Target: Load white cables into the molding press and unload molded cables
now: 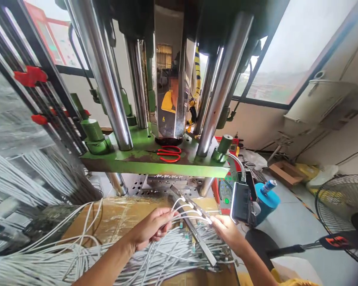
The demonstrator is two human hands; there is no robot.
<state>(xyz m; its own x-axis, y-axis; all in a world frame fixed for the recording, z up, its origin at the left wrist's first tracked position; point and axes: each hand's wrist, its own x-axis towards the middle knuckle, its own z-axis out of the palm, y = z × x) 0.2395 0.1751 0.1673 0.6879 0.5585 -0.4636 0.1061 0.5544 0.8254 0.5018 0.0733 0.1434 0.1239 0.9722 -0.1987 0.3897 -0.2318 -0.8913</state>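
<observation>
Landmark: green press plate. Below and in front of it, brown work surface, plastic-wrapped look, mostly buried toward the wearer under a pile of white cables. Left hand, in front of the plate, pinching several white leads; right hand, slightly right of that, fingers closed on the end of a metal strip the leads run to. Long metal bar slants just beneath. Red-handled scissors lying on the plate. Right of the plate: dark-screened device, blue bin, open cardboard box on floor, black fan. Window behind, right of plate. Left of plate: hanging white cables.
</observation>
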